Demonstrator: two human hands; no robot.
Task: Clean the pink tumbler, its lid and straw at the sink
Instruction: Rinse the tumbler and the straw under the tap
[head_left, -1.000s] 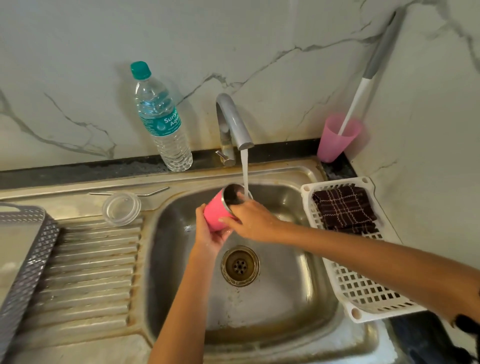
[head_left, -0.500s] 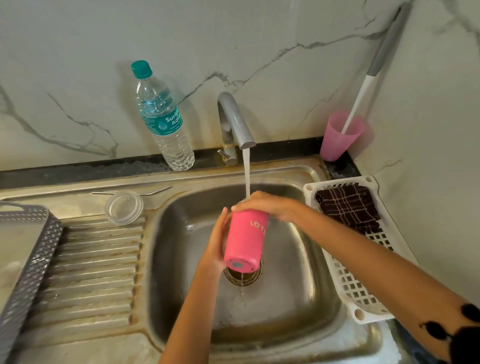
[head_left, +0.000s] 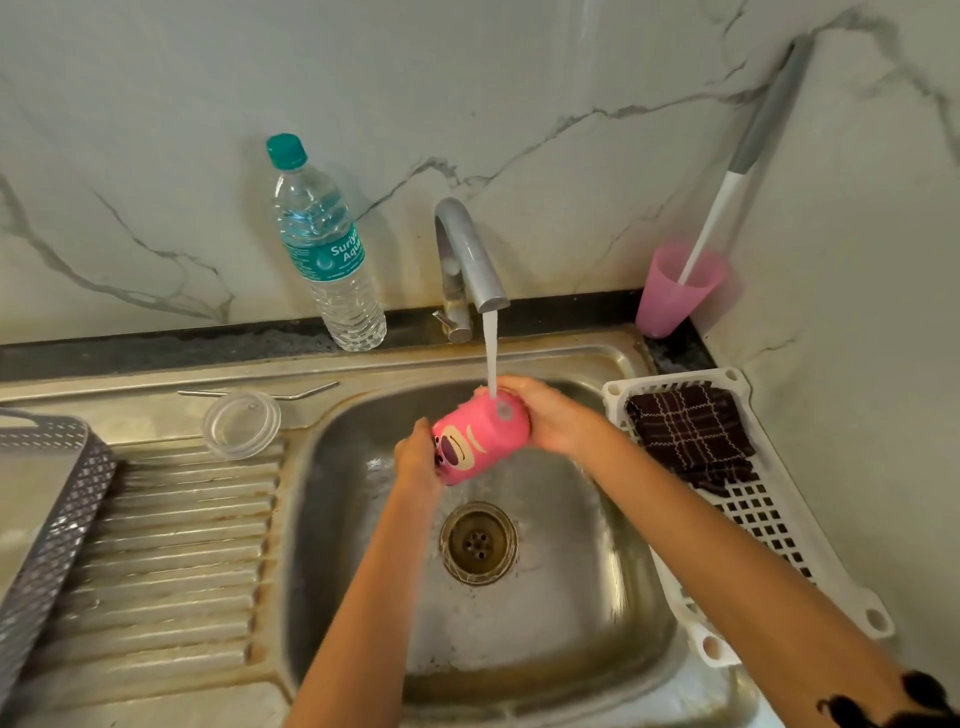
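Tumbler, pink and bear-faced, lies sideways under water, left hand and right hand gripping it.

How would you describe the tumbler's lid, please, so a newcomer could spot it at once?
Start at the steel sink and look left to its ribbed drainboard. At the far end lies the lid, just in front of the thin metal straw. It is the only clear, round piece there.
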